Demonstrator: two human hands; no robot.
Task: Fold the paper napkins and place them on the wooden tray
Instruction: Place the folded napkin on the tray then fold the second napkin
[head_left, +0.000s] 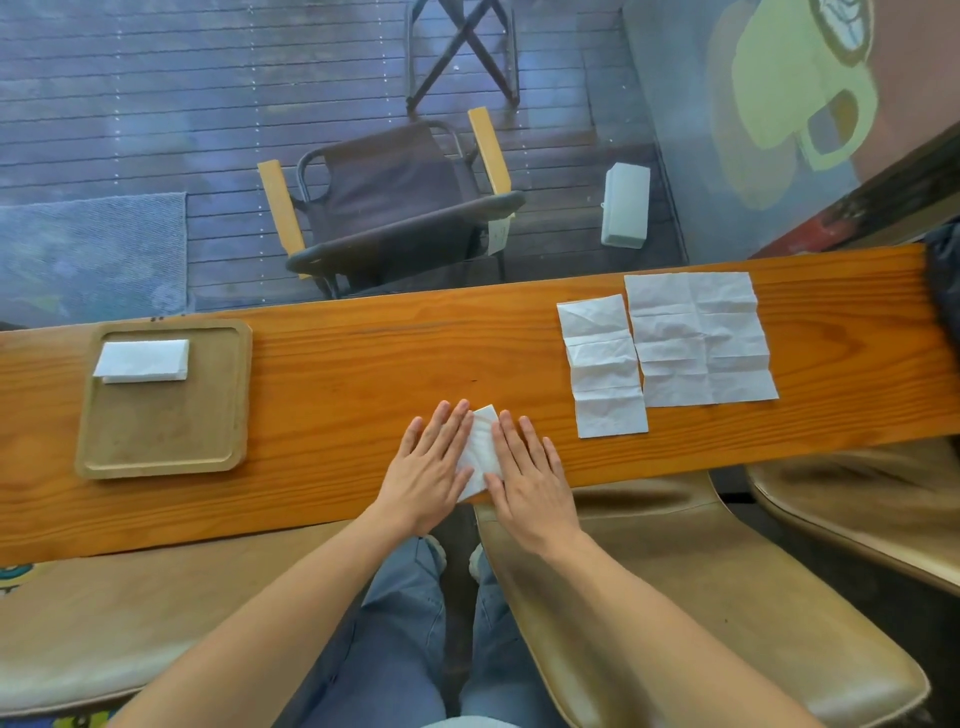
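Observation:
A small folded white napkin (480, 449) lies near the front edge of the wooden counter (363, 364). My left hand (428, 470) and my right hand (527, 475) press flat on it from either side with straight fingers, covering most of it. On the left stands the square wooden tray (166, 447), with one folded napkin (141, 360) lying in its far part. To the right lie a half-folded napkin strip (602, 366) and a fully spread creased napkin (698, 340), side by side and touching.
Beyond the counter is a window onto a deck with a dark folding chair (395, 202) and a white box (626, 205). Tan seats (701, 597) sit below the counter's front edge, around my legs.

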